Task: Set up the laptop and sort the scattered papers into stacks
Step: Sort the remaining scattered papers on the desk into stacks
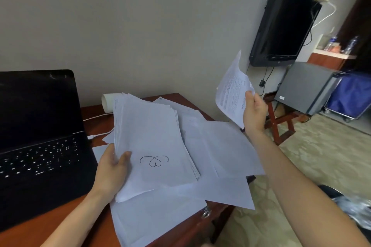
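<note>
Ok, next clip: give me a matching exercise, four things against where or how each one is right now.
1 laptop
2 doodled stack
3 printed sheet
4 white cable

A raised in the right hand
B open, screen dark, on the desk
C gripped by the left hand above loose papers
D lying between laptop and papers

Pairs: 1-B, 2-C, 3-A, 4-D
</note>
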